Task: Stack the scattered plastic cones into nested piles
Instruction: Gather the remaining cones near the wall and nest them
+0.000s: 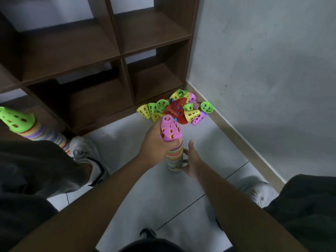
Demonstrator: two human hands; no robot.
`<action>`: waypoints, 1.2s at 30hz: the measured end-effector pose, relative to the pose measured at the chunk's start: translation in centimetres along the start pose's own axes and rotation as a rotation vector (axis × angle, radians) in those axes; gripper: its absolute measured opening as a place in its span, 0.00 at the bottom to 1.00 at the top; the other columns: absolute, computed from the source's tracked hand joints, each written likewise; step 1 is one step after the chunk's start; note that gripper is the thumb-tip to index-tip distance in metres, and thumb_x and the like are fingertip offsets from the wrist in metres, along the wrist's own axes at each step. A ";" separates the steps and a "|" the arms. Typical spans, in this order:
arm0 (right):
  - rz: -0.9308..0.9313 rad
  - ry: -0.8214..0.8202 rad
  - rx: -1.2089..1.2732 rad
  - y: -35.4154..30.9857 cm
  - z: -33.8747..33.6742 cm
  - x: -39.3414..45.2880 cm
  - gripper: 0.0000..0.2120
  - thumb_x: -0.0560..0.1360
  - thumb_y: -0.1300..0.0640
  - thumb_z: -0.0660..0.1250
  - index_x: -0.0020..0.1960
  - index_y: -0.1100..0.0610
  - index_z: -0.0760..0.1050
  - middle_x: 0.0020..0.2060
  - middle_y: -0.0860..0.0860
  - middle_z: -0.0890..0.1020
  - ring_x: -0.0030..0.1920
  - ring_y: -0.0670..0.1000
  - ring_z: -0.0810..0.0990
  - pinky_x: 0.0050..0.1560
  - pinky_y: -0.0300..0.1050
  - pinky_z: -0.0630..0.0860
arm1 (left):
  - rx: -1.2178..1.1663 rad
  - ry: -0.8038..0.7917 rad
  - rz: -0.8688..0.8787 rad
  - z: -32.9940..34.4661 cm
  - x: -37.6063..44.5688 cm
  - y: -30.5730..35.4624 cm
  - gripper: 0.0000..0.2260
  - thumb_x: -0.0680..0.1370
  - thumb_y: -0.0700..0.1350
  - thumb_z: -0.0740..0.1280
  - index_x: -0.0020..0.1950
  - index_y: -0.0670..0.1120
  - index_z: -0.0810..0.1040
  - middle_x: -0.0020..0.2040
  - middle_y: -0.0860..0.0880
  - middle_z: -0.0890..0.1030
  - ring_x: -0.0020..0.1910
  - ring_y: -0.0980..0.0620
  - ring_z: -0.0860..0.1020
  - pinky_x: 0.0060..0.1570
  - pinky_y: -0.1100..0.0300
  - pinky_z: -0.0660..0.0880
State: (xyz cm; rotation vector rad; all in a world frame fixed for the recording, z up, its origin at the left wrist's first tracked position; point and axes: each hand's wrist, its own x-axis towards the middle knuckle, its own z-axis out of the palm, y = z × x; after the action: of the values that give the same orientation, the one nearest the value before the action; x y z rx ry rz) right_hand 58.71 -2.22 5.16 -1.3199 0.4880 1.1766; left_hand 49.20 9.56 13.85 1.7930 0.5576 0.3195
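A tall nested pile of coloured cones stands on the floor in the middle, topped by a pink perforated cone. My left hand grips the pink cone and the pile's upper part. My right hand wraps around the pile's lower part from the right. A loose heap of scattered cones, yellow, green, red and pink, lies in the corner beyond. A second tall pile with a green cone on top leans at the far left.
A dark wooden shelf unit with open compartments stands behind the heap. A grey wall with a skirting board runs along the right. My legs and white shoes flank the pile on the tiled floor.
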 end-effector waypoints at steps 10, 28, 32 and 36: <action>-0.031 -0.079 0.039 -0.9 4.5 3.8 0.35 0.79 0.29 0.50 0.69 0.56 0.70 0.67 0.63 0.73 0.52 0.61 0.80 0.41 0.58 0.81 | 0.043 -0.013 0.061 -2.6 4.1 -0.9 0.30 0.70 0.47 0.80 0.68 0.55 0.71 0.58 0.56 0.79 0.60 0.57 0.77 0.54 0.59 0.81; 0.009 -0.141 0.009 -3.3 4.3 8.3 0.38 0.76 0.26 0.57 0.70 0.56 0.74 0.65 0.63 0.75 0.61 0.66 0.79 0.50 0.71 0.79 | 0.001 -0.121 0.069 -6.5 7.8 -1.8 0.27 0.71 0.66 0.67 0.69 0.63 0.70 0.60 0.56 0.79 0.59 0.63 0.78 0.57 0.59 0.79; 0.036 -0.165 -0.135 -4.7 4.3 9.0 0.39 0.75 0.25 0.58 0.68 0.55 0.78 0.67 0.63 0.75 0.64 0.67 0.77 0.50 0.73 0.79 | 0.046 -0.014 0.150 -7.9 9.9 -1.7 0.27 0.79 0.66 0.55 0.65 0.48 0.76 0.58 0.49 0.81 0.59 0.54 0.79 0.58 0.48 0.78; 0.091 -0.034 -0.329 -6.6 3.9 12.0 0.54 0.59 0.15 0.60 0.70 0.53 0.75 0.70 0.63 0.72 0.68 0.69 0.72 0.49 0.72 0.79 | 0.129 -0.033 0.125 -8.1 12.8 -2.4 0.28 0.80 0.64 0.54 0.53 0.39 0.78 0.49 0.39 0.81 0.52 0.43 0.80 0.52 0.42 0.77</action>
State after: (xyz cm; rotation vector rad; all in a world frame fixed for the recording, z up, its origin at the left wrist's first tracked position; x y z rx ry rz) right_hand 67.82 7.02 -0.70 -1.5675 0.3410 1.3958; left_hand 55.63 23.52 13.04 1.9595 0.4522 0.3458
